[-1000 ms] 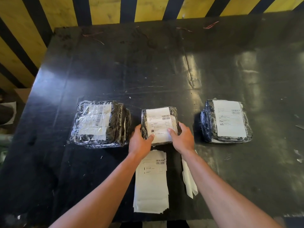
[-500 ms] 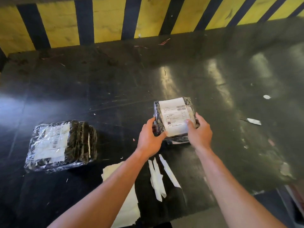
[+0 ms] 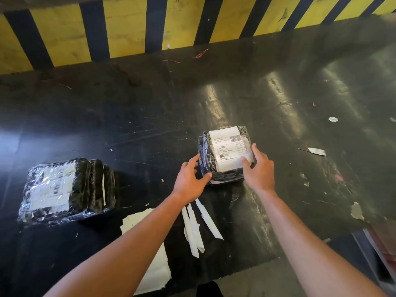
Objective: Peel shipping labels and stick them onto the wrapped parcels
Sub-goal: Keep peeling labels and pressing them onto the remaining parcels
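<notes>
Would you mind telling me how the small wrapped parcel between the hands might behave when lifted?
The small parcel wears glossy, crinkled film, so it may feel slippery. The left hand and right hand grip opposite sides, suggesting it is fairly light. Its blocky shape probably keeps it from rolling.

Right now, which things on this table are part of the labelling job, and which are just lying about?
Job:
- small parcel held by left hand and right hand
- larger parcel
- label sheets

Lying about:
- backing strips
- paper scraps
- red wire bits
</notes>
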`<state>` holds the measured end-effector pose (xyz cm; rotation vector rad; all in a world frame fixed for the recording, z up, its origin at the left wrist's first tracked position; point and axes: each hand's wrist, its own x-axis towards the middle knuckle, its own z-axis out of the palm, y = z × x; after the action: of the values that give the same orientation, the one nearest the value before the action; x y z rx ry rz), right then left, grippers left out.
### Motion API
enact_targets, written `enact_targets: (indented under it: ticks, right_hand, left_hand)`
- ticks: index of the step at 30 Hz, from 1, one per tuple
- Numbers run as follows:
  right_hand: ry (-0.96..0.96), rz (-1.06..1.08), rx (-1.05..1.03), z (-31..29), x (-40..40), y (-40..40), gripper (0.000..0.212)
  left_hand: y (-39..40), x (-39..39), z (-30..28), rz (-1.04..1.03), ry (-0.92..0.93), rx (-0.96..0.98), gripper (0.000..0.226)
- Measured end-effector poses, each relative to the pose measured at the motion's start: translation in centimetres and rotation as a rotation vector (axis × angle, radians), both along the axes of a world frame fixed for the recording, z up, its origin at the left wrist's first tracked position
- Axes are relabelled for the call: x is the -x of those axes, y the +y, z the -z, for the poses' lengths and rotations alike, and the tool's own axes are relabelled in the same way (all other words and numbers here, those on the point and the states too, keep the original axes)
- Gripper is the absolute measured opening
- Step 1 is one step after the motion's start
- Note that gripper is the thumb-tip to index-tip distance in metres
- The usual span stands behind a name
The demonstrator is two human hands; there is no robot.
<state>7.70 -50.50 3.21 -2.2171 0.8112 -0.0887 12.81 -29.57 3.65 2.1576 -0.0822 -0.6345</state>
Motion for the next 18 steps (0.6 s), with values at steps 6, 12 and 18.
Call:
enact_targets:
  ticks: [6,12,18]
  right_hand:
    - [-0.26,-0.105,0.227,0.0,3.7,5.0,0.039]
    - [-0.156,-0.347,0.014,2.3,7.6,13.6,0.02]
    - [0.182,-0.368,-0.261,5.7,9.7,22.0,0.013]
  left_hand:
    - [9.0,4.6,0.0,0.016,-0.061,-0.125,0.065]
    - [19.8,10.5,1.2,-0.185,-0.037,-0.234,0.043]
    - [25.2,14.7,4.4,-0.502,0.177,-0.291,0.043]
